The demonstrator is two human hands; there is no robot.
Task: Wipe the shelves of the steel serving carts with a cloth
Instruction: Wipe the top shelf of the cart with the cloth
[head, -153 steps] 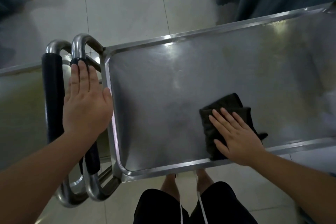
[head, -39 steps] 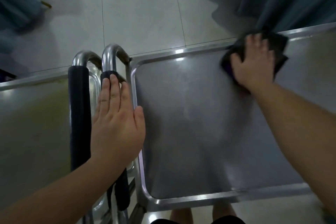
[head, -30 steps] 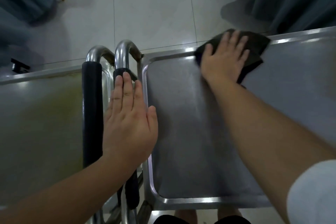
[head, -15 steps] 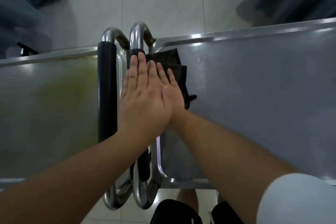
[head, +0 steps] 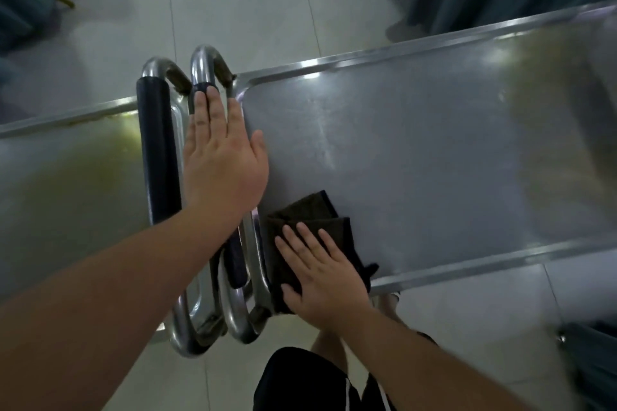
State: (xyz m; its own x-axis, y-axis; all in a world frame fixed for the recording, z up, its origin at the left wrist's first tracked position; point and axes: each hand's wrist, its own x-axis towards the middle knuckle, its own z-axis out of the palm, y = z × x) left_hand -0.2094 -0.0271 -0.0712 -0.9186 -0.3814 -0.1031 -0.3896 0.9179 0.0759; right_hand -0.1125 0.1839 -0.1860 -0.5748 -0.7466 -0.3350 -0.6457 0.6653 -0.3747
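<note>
Pressing flat with straight fingers, the right hand [head: 325,272] holds the dark cloth [head: 310,233] in the shelf's [head: 417,157] near-left corner, tight against both raised rims. Bare steel is left open from the cloth toward the far rim. The handle [head: 203,77] beside the shelf is covered by the flat left hand [head: 222,157].
</note>
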